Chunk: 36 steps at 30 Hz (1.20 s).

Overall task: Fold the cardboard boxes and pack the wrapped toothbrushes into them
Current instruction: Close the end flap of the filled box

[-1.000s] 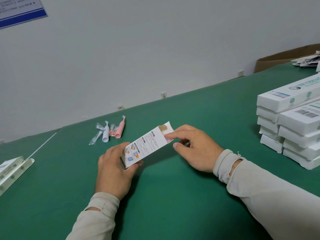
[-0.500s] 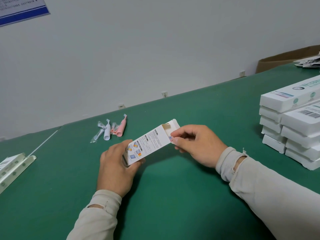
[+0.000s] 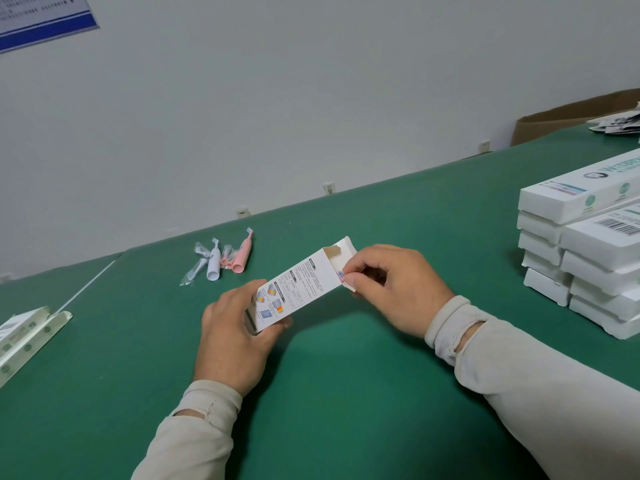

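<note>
Flat cartons [image 3: 24,330] are lying at far left on the green surface [image 3: 346,393]. Wrapped toothbrushes [image 3: 225,259] are lying beyond the hands. Left hand [image 3: 235,337] is gripping the cardboard box [image 3: 298,289] above the surface; right hand [image 3: 398,289] is pinching its open end flap. Stacked boxes [image 3: 588,254] are sitting at right.

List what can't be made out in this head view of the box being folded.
- Near end of the box: covered by the left hand.
- Box print: too small to read.
- Inside of the box: dark behind the open flap.
- Stack of boxes: cut off by the right edge.
- Flat cartons: cut off by the left edge.
- Toothbrushes: wrapping too small to judge.
</note>
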Motion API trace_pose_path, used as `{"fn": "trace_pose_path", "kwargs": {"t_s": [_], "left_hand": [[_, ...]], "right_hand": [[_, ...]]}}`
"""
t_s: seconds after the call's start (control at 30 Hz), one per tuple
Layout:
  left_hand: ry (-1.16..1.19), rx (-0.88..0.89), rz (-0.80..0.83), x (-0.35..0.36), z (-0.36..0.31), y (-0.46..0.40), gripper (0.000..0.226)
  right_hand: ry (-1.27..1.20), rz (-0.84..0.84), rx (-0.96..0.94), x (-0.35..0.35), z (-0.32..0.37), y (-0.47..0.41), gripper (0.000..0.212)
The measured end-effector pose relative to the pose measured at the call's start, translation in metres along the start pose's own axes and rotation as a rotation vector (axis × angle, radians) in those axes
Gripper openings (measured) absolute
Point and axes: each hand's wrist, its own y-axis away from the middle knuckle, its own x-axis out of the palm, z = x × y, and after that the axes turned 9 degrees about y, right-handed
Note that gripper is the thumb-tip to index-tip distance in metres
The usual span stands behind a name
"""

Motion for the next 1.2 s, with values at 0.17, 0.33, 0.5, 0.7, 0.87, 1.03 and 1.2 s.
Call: {"fn": "trace_pose_path", "kwargs": {"t_s": [0.17,0.33,0.5,0.7,0.87,1.03,1.2], "left_hand": [[0.005,0.006,0.005,0.000,-0.001,0.002,0.052],[0.001,-0.007,0.016,-0.001,-0.003,0.002,0.055],[0.003,-0.014,0.008,-0.002,-0.002,0.002,0.053],[0.026,-0.010,0.004,-0.002,-0.001,0.001,0.053],[0.035,0.001,-0.009,-0.001,-0.001,0.001,0.055],[0.028,-0.006,-0.022,-0.001,0.003,0.000,0.054],[0.023,-0.010,-0.026,0.000,0.003,-0.001,0.054]], "right_hand": [[0.240,0.185,-0.108,-0.008,0.000,-0.003,0.014],[0.406,0.256,-0.165,-0.013,0.003,-0.006,0.014],[0.508,0.243,-0.211,-0.015,0.008,-0.008,0.022],[0.527,0.178,-0.245,-0.016,0.009,-0.006,0.023],[0.501,0.028,-0.223,-0.017,0.007,-0.006,0.026],[0.453,-0.014,-0.276,-0.014,0.010,-0.007,0.018],[0.320,-0.054,-0.239,-0.010,0.007,-0.005,0.015]]}}
